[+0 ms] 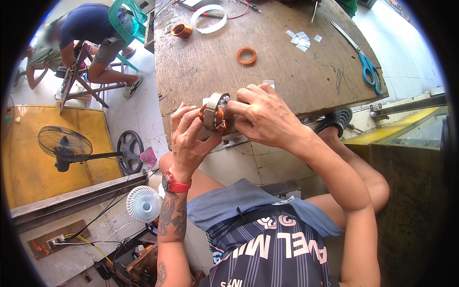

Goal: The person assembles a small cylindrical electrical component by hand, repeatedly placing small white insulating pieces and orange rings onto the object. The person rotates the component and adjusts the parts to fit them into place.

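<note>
At the near edge of the wooden table, my left hand [187, 138] grips a motor stator [210, 115], a metal ring with orange copper windings and white insulation in its slots. Thumb and fingers wrap its left and lower sides. My right hand [265, 115] is closed at the stator's right side, fingertips bent against its rim; whatever they pinch is hidden. A thin copper wire runs up from near the stator toward a loose copper coil [246, 56] on the table. Beside my right fingers lies a small white insulation slip [269, 84].
On the table [210, 62] are another copper coil [181, 31], a white strip ring [209, 19], white paper pieces [299, 40] and blue-handled scissors [366, 67]. A black fan [64, 146], a small white fan [144, 203] and a bending person [95, 28] are at left.
</note>
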Demonstrator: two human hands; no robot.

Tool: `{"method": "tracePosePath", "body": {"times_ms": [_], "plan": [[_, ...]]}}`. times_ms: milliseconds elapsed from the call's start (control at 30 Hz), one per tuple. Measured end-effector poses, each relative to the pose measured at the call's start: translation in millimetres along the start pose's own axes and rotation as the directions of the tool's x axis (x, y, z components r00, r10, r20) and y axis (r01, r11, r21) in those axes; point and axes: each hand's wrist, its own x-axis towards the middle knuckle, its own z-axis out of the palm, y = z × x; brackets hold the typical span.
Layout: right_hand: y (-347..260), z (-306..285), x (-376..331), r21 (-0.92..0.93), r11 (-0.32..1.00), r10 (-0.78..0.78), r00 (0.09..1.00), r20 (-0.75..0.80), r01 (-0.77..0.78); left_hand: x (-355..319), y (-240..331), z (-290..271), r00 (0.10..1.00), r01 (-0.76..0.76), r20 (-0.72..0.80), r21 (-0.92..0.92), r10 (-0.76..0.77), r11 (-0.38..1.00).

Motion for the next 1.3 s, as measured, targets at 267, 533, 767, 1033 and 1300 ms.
{"method": "tracePosePath", "body": {"times_ms": [267,533,767,1033,1300], "plan": [[-8,-8,-19,0.215,0.963,0.182,0.981,-0.064,-0.165,0,0,-1,1.0,-0.003,0.007,-0.008,0.003,1.0],[-14,-6,-33,0.084,0.993,0.091,0.991,-0.097,-0.083,0,0,-1,1.0,-0.007,0.008,-0.005,0.007,1.0],[-19,5,-29,0.017,0.996,0.087,0.992,-0.089,-0.085,0,0,-1,1.0,-0.005,0.007,-0.012,0.005,1.0],[-25,9,-27,-0.137,0.988,0.041,0.985,-0.17,-0.065,0,0,-1,1.0,-0.005,0.011,-0.001,0.005,1.0],[-28,10,-35,0.248,0.939,0.309,0.905,-0.294,-0.24,0,-1,0,1.0,-0.009,-0.007,-0.021,0.008,1.0]]}}
